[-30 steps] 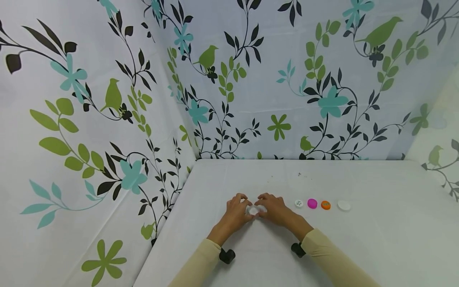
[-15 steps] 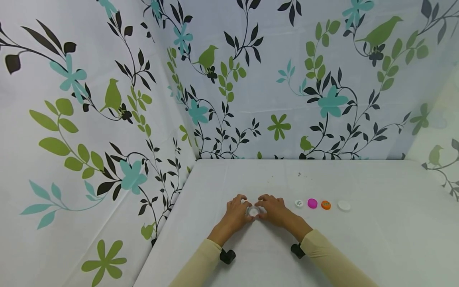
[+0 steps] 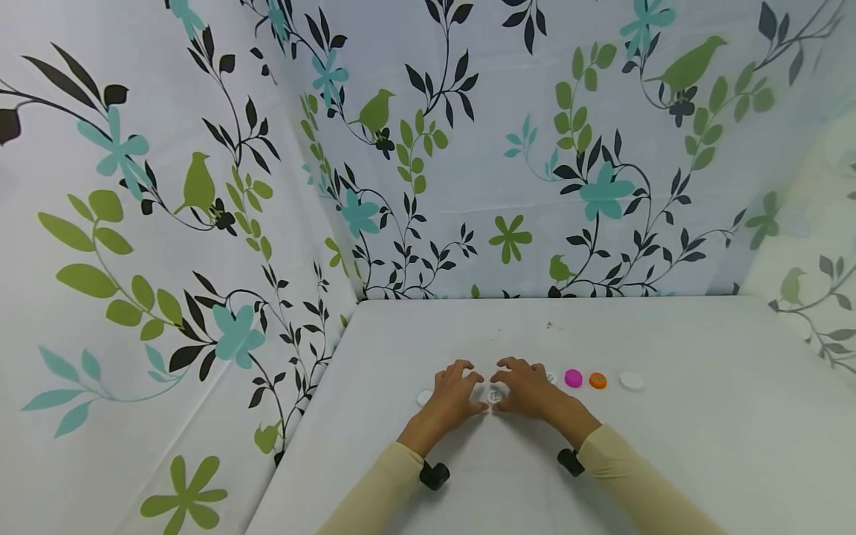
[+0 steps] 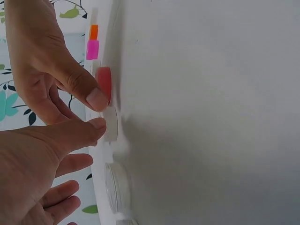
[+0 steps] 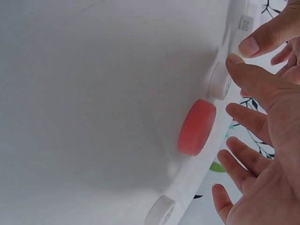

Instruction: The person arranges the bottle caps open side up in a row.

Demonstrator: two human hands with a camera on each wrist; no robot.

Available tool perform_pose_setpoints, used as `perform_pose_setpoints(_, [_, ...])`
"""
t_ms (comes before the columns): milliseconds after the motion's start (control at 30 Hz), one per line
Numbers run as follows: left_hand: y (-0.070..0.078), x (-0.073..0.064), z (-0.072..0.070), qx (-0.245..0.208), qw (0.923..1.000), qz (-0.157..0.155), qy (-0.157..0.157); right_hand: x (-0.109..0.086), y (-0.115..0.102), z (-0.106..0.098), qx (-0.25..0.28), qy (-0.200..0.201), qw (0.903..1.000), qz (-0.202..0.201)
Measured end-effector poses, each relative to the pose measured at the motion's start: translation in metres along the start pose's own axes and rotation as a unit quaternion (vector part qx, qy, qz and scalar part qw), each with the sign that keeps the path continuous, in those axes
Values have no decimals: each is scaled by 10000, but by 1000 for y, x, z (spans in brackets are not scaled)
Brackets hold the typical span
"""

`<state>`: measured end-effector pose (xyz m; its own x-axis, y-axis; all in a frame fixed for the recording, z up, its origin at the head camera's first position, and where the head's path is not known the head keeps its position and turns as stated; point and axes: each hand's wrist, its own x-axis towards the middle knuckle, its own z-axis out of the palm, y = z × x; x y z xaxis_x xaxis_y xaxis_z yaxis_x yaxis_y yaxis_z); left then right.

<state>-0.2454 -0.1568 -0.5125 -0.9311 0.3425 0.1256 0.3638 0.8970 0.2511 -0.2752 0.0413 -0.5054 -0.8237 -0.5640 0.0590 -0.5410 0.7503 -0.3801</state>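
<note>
Both hands arch over a row of round caps on a white table. A whitish cap with faint marks (image 3: pixel 494 396) lies between the hands; the right wrist view shows it beside a salmon-red cap (image 5: pixel 198 126). My left hand (image 3: pixel 457 395) has its thumb tip right at the marked cap, its other fingers spread. My right hand (image 3: pixel 527 391) also brings its thumb to that cap, fingers loosely apart. A clear round cap (image 4: pixel 117 187) lies under my left hand. Beneath my right hand the red cap is hidden from the head view.
To the right run a pink cap (image 3: pixel 573 378), an orange cap (image 3: pixel 598 380) and a white cap (image 3: pixel 631 381). Another white cap (image 3: pixel 424 397) shows left of the left hand. Behind the white table (image 3: pixel 428 327) hangs a patterned curtain (image 3: pixel 468 171).
The hands have shifted right along the row, from around a clear round cap to the marked cap. A white cap now shows left of the left hand. The head view has turned slightly right.
</note>
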Motion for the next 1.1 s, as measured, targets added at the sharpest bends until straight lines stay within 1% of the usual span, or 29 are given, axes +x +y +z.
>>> perform_pose_setpoints(100, [5, 6, 3, 32, 10000, 12, -73, -3, 5, 0, -45, 86, 9999, -38])
perform_pose_setpoints(200, [8, 9, 6, -37, 9999, -21, -108, -4, 7, 3, -37, 148, 9999, -76])
perform_pose_setpoints(333, [9, 11, 9, 24, 10000, -43, -77, -2, 7, 7, 22, 210, 9997, -128])
perform_pose_setpoints(400, [10, 12, 10, 84, 9999, -31, -71, -2, 7, 9, 58, 226, 9996, -131])
perform_pose_setpoints(600, [11, 11, 12, 69, 10000, 22, 0, -4, 8, 13, 210, 265, 9994, -93])
perform_pose_setpoints(767, [11, 9, 12, 95, 9999, 60, 82, -4, 9, 16, 108, 306, 9994, -151])
perform_pose_setpoints(833, [10, 7, 12, 59, 9999, 22, 78, -4, 9, 15, 96, 306, 9994, -160])
perform_pose_setpoints(900, [9, 6, 11, -14, 10000, -81, 41, -3, 8, 14, 111, 315, 9993, -158])
perform_pose_setpoints(1000, [6, 4, 9, -162, 9996, -218, 49, -1, 7, 11, 198, 409, 9989, -135])
perform_pose_setpoints(1100, [3, 5, 6, -291, 9991, -285, 109, 3, 5, 9, 231, 542, 9982, -122])
